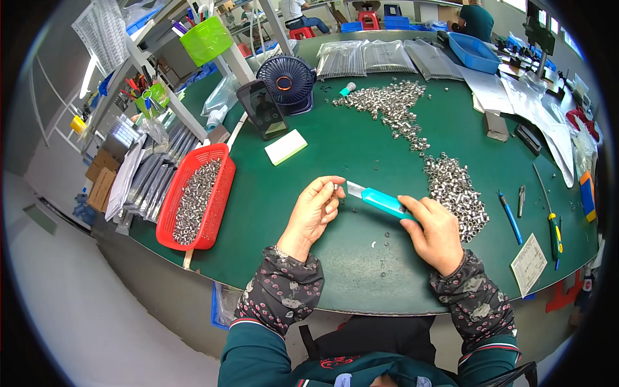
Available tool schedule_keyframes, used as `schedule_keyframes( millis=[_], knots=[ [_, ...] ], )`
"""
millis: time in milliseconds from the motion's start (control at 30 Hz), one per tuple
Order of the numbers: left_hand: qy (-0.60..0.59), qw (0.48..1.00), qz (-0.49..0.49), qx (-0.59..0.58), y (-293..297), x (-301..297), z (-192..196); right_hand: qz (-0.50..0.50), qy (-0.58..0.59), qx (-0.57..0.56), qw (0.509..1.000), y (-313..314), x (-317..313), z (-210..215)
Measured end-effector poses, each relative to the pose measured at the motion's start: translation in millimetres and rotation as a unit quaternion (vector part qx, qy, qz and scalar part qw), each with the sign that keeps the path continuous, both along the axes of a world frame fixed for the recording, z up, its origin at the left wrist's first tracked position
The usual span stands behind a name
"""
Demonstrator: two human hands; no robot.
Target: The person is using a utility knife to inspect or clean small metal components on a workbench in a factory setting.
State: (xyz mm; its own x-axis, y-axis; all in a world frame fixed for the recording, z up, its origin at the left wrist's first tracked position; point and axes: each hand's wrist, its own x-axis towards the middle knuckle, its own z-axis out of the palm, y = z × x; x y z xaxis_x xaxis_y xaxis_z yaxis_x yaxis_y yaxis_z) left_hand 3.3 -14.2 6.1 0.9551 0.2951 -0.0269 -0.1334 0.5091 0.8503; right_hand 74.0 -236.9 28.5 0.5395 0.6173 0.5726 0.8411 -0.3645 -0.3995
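My right hand [433, 233] is closed round the teal handle of a utility knife [385, 202], whose bare blade points left. Close to the blade tip, my left hand [314, 211] pinches a small silvery metal ring [336, 187] between thumb and forefinger. The blade and the ring are very near each other; whether they touch I cannot tell. Just right of the knife lies a heap of small metal rings [456, 197]. A second, larger heap [390, 106] spreads farther back on the green table [348, 271].
At the left edge stands a red basket [219, 216] with many metal rings. A phone [263, 111] leans before a dark fan [287, 84]. A blue pen [510, 216], a screwdriver [554, 233] and a paper slip [529, 266] lie right. Bagged parts [387, 57] and a blue tray [474, 53] line the back.
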Motion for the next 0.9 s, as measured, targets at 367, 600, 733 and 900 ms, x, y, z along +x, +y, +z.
schedule_keyframes(
  millis=[367, 600, 733, 900],
  knots=[
    [-0.008, 1.0, -0.012, -0.004, 2, -1, -5, 0.089, 0.131, 0.023, 0.987, 0, 1, -3],
    [0.007, 0.995, -0.008, 0.094, 2, -1, -4, 0.076, 0.089, -0.007, 0.993, -2, 4, -3],
    [0.026, 0.997, -0.013, 0.068, 5, -3, -4, 0.052, -0.059, 0.0, 0.997, 1, -3, 2],
    [0.011, 1.0, -0.021, 0.014, 3, -3, -1, 0.025, -0.041, 0.083, 0.995, 0, -2, 3]
  ],
)
